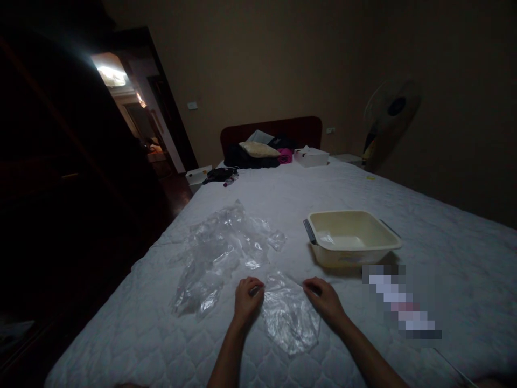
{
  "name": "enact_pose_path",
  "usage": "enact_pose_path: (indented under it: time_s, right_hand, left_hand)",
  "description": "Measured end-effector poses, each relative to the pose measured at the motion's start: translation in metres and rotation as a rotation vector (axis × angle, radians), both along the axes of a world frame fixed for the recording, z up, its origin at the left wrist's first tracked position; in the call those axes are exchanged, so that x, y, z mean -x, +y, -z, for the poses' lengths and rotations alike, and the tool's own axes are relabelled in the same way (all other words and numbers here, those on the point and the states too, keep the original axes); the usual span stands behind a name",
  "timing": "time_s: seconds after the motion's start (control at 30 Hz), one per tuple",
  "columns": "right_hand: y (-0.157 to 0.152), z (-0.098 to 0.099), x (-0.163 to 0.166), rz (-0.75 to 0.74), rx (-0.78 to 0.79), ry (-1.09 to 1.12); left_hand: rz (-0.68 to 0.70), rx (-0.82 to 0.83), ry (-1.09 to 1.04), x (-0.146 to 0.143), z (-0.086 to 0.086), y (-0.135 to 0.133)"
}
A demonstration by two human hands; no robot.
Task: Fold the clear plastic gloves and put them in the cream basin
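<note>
A clear plastic bag (288, 318) lies spread on the white quilted bed, between my two hands. My left hand (248, 298) pinches its upper left edge between thumb and fingers. On the other side my right hand (323, 298) pinches the upper right edge. Just beyond my left hand sits a loose pile of crumpled clear plastic bags (226, 248). Past my right hand stands a cream plastic basin (355, 256) with grey handles, and a small piece of clear plastic lies inside it.
A blurred-out object (404, 304) with a cable rests on the bed (456, 269) right of my arm. Toward the headboard (274, 126) are a white box (311, 156), a heap of dark clothes (250, 161) and a black bag (220, 175). A fan (393, 105) stands at the right.
</note>
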State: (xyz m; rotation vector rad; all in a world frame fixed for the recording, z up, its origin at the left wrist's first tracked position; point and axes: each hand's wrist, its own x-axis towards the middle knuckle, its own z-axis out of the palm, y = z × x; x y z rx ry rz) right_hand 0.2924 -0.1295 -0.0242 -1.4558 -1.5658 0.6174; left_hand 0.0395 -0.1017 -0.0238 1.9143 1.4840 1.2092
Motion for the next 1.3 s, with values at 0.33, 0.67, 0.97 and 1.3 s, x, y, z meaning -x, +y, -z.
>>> enact_pose_path:
  time_s: [0.33,0.67,0.97,1.3]
  right_hand:
    - [-0.002,-0.003,-0.003,-0.047,0.020,0.130]
    - [-0.004,-0.003,-0.007,-0.068,0.039,0.175]
    - [-0.005,-0.004,-0.007,-0.096,-0.010,0.105]
    - [-0.015,-0.016,0.002,-0.054,-0.118,0.006]
  left_hand:
    - [0.022,-0.031,-0.078,0.005,0.007,0.000]
    - [0.052,-0.045,-0.109,0.004,0.002,-0.003]
    - [0.091,-0.006,-0.064,0.008,-0.005,-0.005]
    - [0.014,-0.003,-0.023,0.000,-0.003,-0.012]
